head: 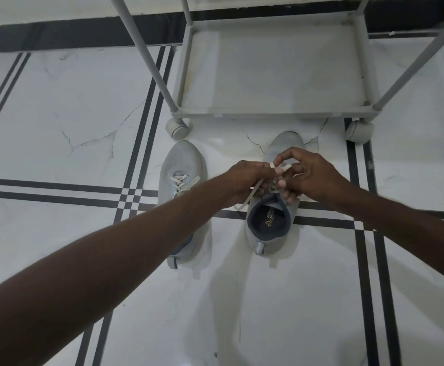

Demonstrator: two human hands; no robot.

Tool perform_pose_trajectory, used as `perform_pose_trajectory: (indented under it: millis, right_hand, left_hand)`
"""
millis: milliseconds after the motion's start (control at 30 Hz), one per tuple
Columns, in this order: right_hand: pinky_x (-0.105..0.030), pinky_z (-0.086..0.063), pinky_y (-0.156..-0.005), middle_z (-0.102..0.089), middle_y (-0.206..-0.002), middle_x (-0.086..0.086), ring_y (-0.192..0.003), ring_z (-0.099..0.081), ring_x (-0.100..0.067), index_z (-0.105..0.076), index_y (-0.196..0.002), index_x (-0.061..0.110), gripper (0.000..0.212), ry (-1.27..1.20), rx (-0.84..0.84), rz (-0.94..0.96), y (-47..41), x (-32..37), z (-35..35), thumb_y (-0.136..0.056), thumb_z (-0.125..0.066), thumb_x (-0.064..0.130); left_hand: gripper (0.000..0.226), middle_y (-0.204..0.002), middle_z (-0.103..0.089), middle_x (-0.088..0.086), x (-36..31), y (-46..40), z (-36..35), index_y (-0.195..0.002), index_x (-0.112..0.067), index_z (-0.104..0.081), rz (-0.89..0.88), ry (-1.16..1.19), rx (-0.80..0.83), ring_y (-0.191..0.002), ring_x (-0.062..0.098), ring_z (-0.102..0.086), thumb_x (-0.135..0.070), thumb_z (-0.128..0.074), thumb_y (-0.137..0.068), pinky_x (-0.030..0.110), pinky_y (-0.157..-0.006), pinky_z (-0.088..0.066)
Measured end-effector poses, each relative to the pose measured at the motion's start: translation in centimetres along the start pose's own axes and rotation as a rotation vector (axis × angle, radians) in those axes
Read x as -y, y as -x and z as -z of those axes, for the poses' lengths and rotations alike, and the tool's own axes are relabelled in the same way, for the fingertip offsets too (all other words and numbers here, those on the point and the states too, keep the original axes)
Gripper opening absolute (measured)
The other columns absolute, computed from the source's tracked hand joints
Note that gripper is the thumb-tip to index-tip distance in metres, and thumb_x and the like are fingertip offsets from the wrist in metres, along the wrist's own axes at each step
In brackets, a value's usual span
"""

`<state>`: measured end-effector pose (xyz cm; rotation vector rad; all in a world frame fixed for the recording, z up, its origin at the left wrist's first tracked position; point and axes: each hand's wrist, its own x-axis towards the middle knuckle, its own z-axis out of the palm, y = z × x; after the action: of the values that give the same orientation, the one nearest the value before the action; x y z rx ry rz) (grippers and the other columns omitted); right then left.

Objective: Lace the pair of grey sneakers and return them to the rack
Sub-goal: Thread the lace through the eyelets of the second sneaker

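Here, the right sneaker (pixel 271 228) sits on the floor (pixel 57 114) with its toe toward the rack (pixel 268 75) and its dark opening facing me. Its pale lace (pixel 250 195) runs up from the eyelets into both of my hands, which meet over the middle of the shoe. My left hand (pixel 242 180) is curled around one strand, fingers folded in, and a loose tail of that strand drops past the shoe's collar to the tile. My right hand (pixel 310 175) is half closed: thumb and forefinger pinch a short bit of lace near its tip, while the other fingers bend down against the tongue. The two hands touch or nearly touch at the fingertips; I cannot tell which.

The left sneaker (pixel 183 180) lies just beside the first, parallel to it, toe also toward the rack. My left forearm crosses over its heel half. Its lace (pixel 179 182) shows criss-crossed over the front.

The grey rack stands just beyond the toes on small casters (pixel 177 128), its bottom shelf bare. The floor is white marble tile with black stripes.
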<state>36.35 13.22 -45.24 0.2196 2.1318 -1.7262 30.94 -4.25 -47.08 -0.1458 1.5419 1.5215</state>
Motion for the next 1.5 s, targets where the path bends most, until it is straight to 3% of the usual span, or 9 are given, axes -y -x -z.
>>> perform_pose_trajectory:
  millis: [233, 433, 533, 633, 800, 900, 1133, 1300, 1500]
  right_hand:
    - [-0.029, -0.059, -0.059, -0.065, -0.08, -0.025, -0.065, -0.065, -0.026, -0.054, -0.108, -0.01, 0.031, -0.083, 0.08, -0.098, -0.7, -1.1, 1.1, -0.082, -0.07, -0.007]
    - [-0.033, -0.057, -0.067, -0.063, -0.084, -0.027, -0.072, -0.062, -0.032, -0.056, -0.094, 0.003, 0.019, -0.118, 0.125, -0.153, -1.3, -1.8, 1.6, -0.085, -0.066, -0.009]
    - [-0.031, -0.058, -0.069, -0.064, -0.08, -0.024, -0.069, -0.063, -0.031, -0.055, -0.093, 0.005, 0.017, -0.111, 0.14, -0.156, -1.5, -1.8, 1.8, -0.087, -0.064, -0.009]
    - [-0.033, -0.058, -0.069, -0.064, -0.081, -0.024, -0.068, -0.063, -0.031, -0.056, -0.099, 0.003, 0.018, -0.122, 0.142, -0.167, -1.9, -1.7, 1.9, -0.087, -0.062, -0.01]
    - [-0.028, -0.059, -0.061, -0.065, -0.079, -0.02, -0.065, -0.066, -0.025, -0.058, -0.11, -0.003, 0.025, -0.202, 0.15, -0.221, -2.4, -1.6, 1.9, -0.088, -0.055, -0.015]
    - [-0.027, -0.059, -0.059, -0.065, -0.079, -0.019, -0.066, -0.065, -0.025, -0.059, -0.107, -0.004, 0.024, -0.238, 0.155, -0.233, -2.7, -1.6, 1.8, -0.089, -0.051, -0.015]
    - [-0.024, -0.058, -0.063, -0.064, -0.085, -0.019, -0.071, -0.065, -0.021, -0.065, -0.11, 0.0, 0.025, -0.331, 0.128, -0.255, -2.4, -2.1, 1.6, -0.096, -0.047, -0.007]
    - [-0.02, -0.058, -0.065, -0.066, -0.085, -0.013, -0.073, -0.064, -0.018, -0.068, -0.111, -0.001, 0.023, -0.243, 0.207, -0.276, -2.6, -1.9, 1.7, -0.095, -0.053, -0.004]
    - [-0.019, -0.057, -0.058, -0.073, -0.074, -0.01, -0.06, -0.065, -0.017, -0.073, -0.098, -0.002, 0.015, -0.056, 0.141, -0.232, -2.0, -0.7, 1.7, -0.084, -0.069, -0.003]
  left_hand:
    - [0.013, -0.069, -0.054, 0.004, -0.6, 0.3, 0.6, -0.087, -0.013, -0.062, -0.016, -0.046, 0.107, -0.057, 0.013, -0.05, -0.017, -0.054, -0.096, 0.024, -0.057, -0.042]
    - [0.015, -0.063, -0.068, 0.0, -2.1, 0.4, 0.5, -0.08, -0.008, -0.072, -0.268, -0.673, 0.029, -0.058, 0.011, -0.064, -0.023, -0.074, -0.085, 0.021, -0.059, -0.052]
    - [0.011, -0.068, -0.069, -0.003, -2.2, 0.3, 0.5, -0.081, -0.011, -0.073, -0.492, -1.085, -0.091, -0.062, 0.011, -0.062, -0.02, -0.078, -0.077, 0.022, -0.062, -0.047]
    - [0.012, -0.07, -0.067, -0.003, -0.8, 0.2, -0.1, -0.078, -0.013, -0.069, -0.626, -1.212, -0.202, -0.064, 0.015, -0.057, -0.024, -0.075, -0.077, 0.028, -0.061, -0.044]
    - [0.006, -0.081, -0.068, 0.0, 0.8, -0.1, -1.1, -0.084, -0.016, -0.066, -0.69, -1.052, -0.434, -0.072, 0.019, -0.06, -0.021, -0.066, -0.081, 0.033, -0.064, -0.046]
    - [0.003, -0.081, -0.069, -0.005, 0.7, -0.5, -1.2, -0.083, -0.021, -0.066, -0.638, -0.941, -0.47, -0.072, 0.016, -0.062, -0.024, -0.067, -0.082, 0.034, -0.067, -0.052]
    - [0.02, -0.083, -0.065, 0.01, 1.8, -0.7, -1.3, -0.098, -0.007, -0.054, -0.821, -1.265, -0.443, -0.063, 0.03, -0.058, -0.026, -0.057, -0.094, 0.038, -0.054, -0.045]
    - [0.014, -0.069, -0.068, 0.003, 1.9, -0.6, -2.9, -0.082, -0.012, -0.056, -0.51, -0.732, -0.566, -0.062, 0.023, -0.064, -0.022, -0.065, -0.087, 0.037, -0.06, -0.053]
    - [0.01, -0.074, -0.076, 0.009, 2.1, 0.7, -2.5, -0.083, -0.01, -0.062, -0.339, -0.406, -0.458, -0.057, 0.019, -0.074, -0.013, -0.07, -0.088, 0.039, -0.064, -0.064]
